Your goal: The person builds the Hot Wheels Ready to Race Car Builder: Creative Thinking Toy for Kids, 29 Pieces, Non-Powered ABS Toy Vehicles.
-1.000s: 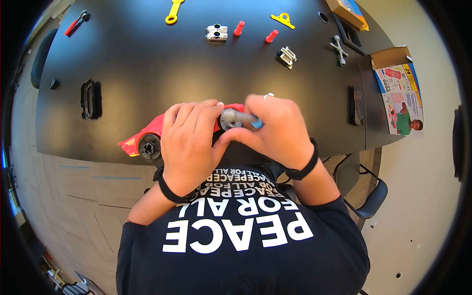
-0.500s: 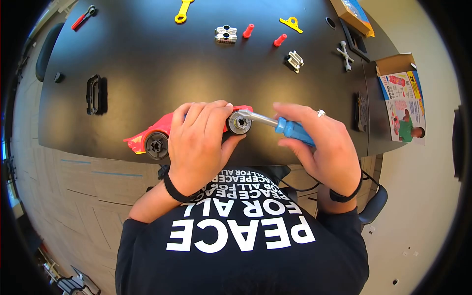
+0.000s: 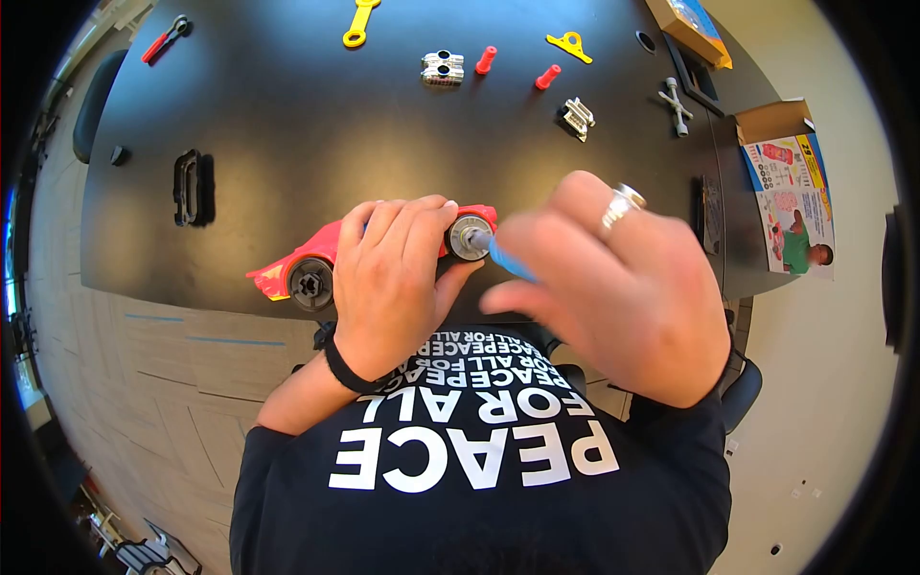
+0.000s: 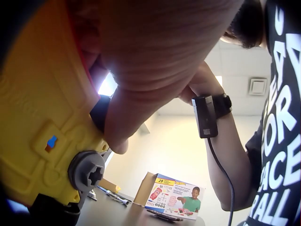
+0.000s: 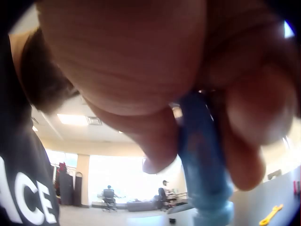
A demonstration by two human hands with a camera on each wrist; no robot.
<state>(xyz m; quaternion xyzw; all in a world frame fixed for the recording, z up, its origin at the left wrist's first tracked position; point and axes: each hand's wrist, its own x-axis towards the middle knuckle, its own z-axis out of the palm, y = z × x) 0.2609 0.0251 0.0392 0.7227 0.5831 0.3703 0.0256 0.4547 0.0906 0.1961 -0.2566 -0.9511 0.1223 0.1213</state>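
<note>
Closer to the wheel (image 3: 468, 226) than a moment ago, our R hand (image 3: 623, 297) grips the blue screwdriver (image 3: 511, 264), tip at the hub. Our L hand (image 3: 388, 273) holds the red toy car (image 3: 321, 244) at the table's (image 3: 287, 125) near edge. Farther out: silver engine pc. (image 3: 442, 69), 2 red pegs (image 3: 486, 60), & the toy box (image 3: 788, 196) on our R.

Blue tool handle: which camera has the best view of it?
Right wrist: the blue handle shows large, between the fingers of the right hand. Head gives only a blurred blue sliver beside that hand; left wrist, can't make it out.
</note>
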